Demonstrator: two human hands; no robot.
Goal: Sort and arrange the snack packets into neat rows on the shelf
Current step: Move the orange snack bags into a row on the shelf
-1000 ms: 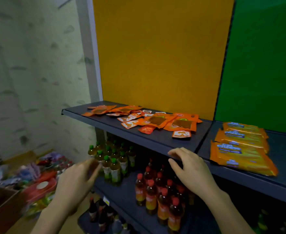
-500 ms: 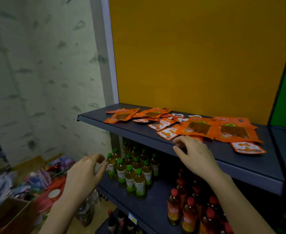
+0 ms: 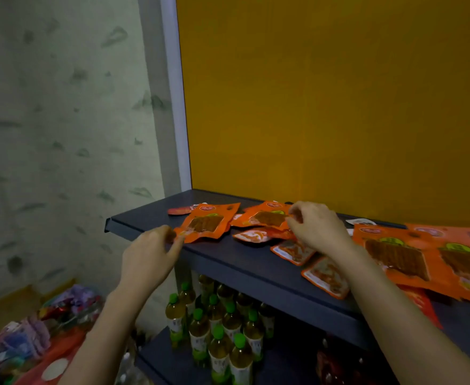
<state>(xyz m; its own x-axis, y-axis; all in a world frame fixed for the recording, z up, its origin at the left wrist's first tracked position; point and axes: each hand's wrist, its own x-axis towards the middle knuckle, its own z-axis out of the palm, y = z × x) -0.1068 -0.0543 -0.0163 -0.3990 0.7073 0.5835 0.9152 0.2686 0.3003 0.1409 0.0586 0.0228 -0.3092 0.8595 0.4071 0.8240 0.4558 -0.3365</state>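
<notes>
On the shelf (image 3: 228, 262), the left grip (image 3: 150, 254) pinches an orange packet (image 3: 207, 223) by its corner; the right grip (image 3: 318, 229) pinches a second packet (image 3: 267, 218).

The right hand (image 3: 317, 229) hides part of a small packet (image 3: 292, 251); the edge crops the rightmost packet (image 3: 469, 262).
</notes>
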